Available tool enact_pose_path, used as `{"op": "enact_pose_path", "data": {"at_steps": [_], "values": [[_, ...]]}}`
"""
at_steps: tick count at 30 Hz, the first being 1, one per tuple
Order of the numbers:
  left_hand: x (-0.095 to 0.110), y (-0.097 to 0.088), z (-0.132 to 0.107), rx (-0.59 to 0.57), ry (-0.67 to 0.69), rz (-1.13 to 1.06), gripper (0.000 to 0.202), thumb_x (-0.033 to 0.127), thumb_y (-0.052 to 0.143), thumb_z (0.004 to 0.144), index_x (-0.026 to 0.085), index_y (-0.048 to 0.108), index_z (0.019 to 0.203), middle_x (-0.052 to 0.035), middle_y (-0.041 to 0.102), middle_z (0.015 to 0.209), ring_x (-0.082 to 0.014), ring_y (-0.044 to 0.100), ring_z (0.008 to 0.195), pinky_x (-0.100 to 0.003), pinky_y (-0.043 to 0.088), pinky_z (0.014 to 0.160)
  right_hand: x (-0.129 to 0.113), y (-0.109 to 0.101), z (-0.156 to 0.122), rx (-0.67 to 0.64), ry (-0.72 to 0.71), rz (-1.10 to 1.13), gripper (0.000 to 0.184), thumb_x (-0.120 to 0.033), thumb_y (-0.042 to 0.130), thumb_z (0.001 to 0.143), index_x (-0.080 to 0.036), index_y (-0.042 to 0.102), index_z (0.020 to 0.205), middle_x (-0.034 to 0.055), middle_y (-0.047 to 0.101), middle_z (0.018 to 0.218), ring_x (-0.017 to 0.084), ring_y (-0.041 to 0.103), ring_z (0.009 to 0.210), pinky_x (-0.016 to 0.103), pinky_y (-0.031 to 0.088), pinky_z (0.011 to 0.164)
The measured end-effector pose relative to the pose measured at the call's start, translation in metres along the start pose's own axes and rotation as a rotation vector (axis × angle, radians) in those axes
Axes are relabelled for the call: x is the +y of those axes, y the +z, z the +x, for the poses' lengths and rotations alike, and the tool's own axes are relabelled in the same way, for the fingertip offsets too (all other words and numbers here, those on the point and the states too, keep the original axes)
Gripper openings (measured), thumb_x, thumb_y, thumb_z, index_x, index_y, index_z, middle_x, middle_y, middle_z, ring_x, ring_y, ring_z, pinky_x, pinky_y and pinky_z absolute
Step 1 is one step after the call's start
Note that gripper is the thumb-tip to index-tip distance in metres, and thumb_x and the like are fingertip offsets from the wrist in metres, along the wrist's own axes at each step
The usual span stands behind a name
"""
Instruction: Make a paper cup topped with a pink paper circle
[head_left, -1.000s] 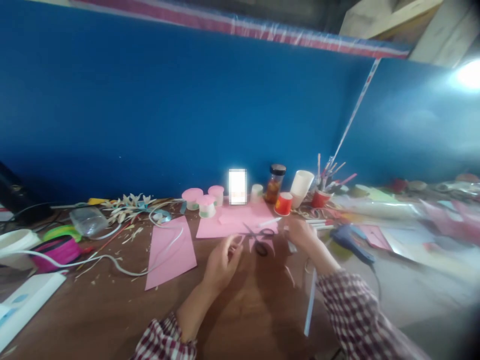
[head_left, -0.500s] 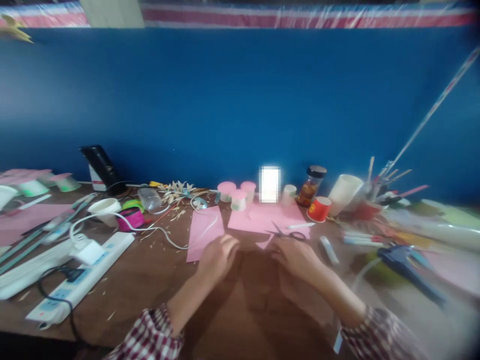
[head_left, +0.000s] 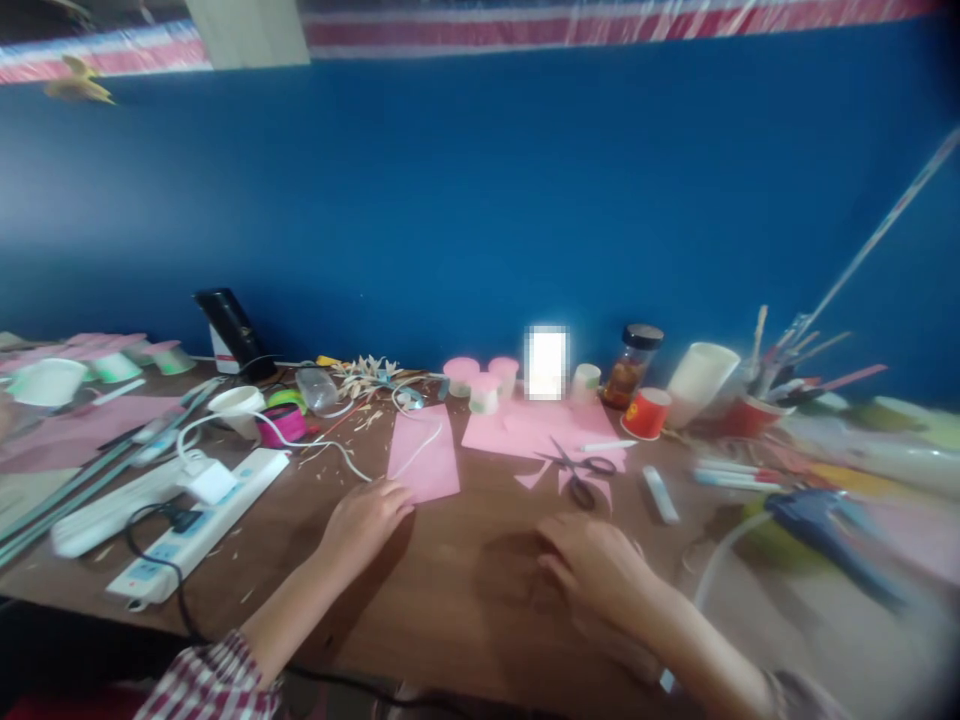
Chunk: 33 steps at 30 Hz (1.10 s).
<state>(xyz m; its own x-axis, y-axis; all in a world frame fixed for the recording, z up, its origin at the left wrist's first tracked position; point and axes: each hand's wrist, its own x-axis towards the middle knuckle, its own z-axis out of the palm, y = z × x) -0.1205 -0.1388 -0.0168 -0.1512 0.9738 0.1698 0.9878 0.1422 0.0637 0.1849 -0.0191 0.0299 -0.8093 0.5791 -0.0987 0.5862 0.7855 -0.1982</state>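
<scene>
My left hand point(head_left: 367, 520) lies at the near left corner of a narrow pink paper sheet point(head_left: 424, 455), its fingertips at the paper's edge and nothing seen in its grip. Over the brown tabletop, my right hand point(head_left: 596, 560) is loosely curled with fingers slightly apart, and no object shows in it. Just beyond that hand, scissors point(head_left: 576, 468) with dark handles rest with their blades spread, partly over pink scraps point(head_left: 532, 478). A larger pink sheet point(head_left: 495, 435) lies behind them, with a white pen point(head_left: 609, 446) at its right side.
Three pink-topped paper cups point(head_left: 484, 395) stand near the blue wall point(head_left: 480, 200). To the right are a red cup point(head_left: 646, 413), a dark-lidded jar point(head_left: 634, 370) and a blue glue gun point(head_left: 825, 540). A power strip point(head_left: 199, 525) with cables occupies the left.
My left hand has moved left and nearer, to the narrow pink sheet's corner. My right hand has drawn back toward me, exposing the scissors' handles. The view has shifted slightly.
</scene>
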Motion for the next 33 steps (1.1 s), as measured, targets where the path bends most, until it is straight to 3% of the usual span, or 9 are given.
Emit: {"op": "enact_pose_path", "data": {"at_steps": [5,10,15,19,26,28,33], "values": [[-0.005,-0.001,0.008,-0.010,0.034,0.032,0.028,0.023,0.045,0.093,0.026,0.073,0.094,-0.0057,0.073,0.105,-0.0247,0.066,0.093,-0.037,0.046,0.086,0.002,0.002,-0.009,-0.032,0.004,-0.034,0.014,-0.023,0.059,0.088,-0.021,0.066,0.099,0.0082,0.072,0.102,0.026,0.068,0.091,0.031,0.048,0.072],[-0.008,-0.012,0.012,-0.098,0.014,0.105,0.036,0.009,0.042,0.088,0.025,0.074,0.092,-0.0069,0.074,0.100,-0.0257,0.068,0.091,-0.038,0.046,0.083,0.011,-0.007,-0.015,-0.074,0.040,-0.053,0.014,-0.019,0.056,0.090,-0.019,0.065,0.100,0.0097,0.071,0.103,0.026,0.067,0.096,0.031,0.049,0.077],[0.015,-0.025,0.024,-0.113,-0.029,0.102,0.029,0.012,0.045,0.087,0.022,0.071,0.078,-0.0073,0.071,0.083,-0.0250,0.066,0.080,-0.035,0.046,0.071,0.024,-0.014,-0.006,-0.015,0.075,-0.131,0.019,-0.014,0.054,0.090,-0.015,0.065,0.105,0.0143,0.069,0.106,0.026,0.064,0.102,0.032,0.050,0.083],[0.053,-0.020,0.059,-0.060,0.046,-0.039,0.029,0.017,0.042,0.091,0.020,0.070,0.084,-0.0069,0.069,0.089,-0.0227,0.063,0.089,-0.034,0.046,0.080,0.037,-0.012,0.014,0.114,0.179,-0.211,0.031,-0.004,0.044,0.092,-0.014,0.064,0.113,0.0174,0.066,0.114,0.026,0.063,0.107,0.032,0.049,0.089],[0.115,0.011,0.150,-0.087,0.020,-0.172,0.022,0.021,0.046,0.095,0.015,0.065,0.105,-0.0122,0.066,0.107,-0.0215,0.062,0.098,-0.036,0.050,0.085,0.044,0.005,0.028,0.107,0.292,-0.232,0.032,-0.001,0.039,0.092,-0.012,0.064,0.109,0.0190,0.069,0.104,0.028,0.067,0.097,0.034,0.052,0.077],[0.126,0.017,0.167,-0.109,-0.023,-0.201,0.034,0.034,0.057,0.091,0.016,0.057,0.120,-0.0099,0.060,0.120,-0.0219,0.062,0.101,-0.043,0.053,0.085,0.044,0.006,0.025,0.107,0.294,-0.229,0.031,-0.002,0.040,0.092,-0.014,0.063,0.110,0.0181,0.069,0.105,0.028,0.067,0.097,0.034,0.052,0.075],[0.136,0.027,0.186,-0.137,-0.123,-0.265,0.036,0.034,0.058,0.091,0.017,0.056,0.122,-0.0105,0.058,0.123,-0.0229,0.061,0.103,-0.044,0.053,0.086,0.043,-0.001,0.012,0.090,0.256,-0.208,0.032,-0.005,0.042,0.093,-0.018,0.061,0.115,0.0154,0.069,0.109,0.027,0.066,0.101,0.032,0.050,0.075]]}}
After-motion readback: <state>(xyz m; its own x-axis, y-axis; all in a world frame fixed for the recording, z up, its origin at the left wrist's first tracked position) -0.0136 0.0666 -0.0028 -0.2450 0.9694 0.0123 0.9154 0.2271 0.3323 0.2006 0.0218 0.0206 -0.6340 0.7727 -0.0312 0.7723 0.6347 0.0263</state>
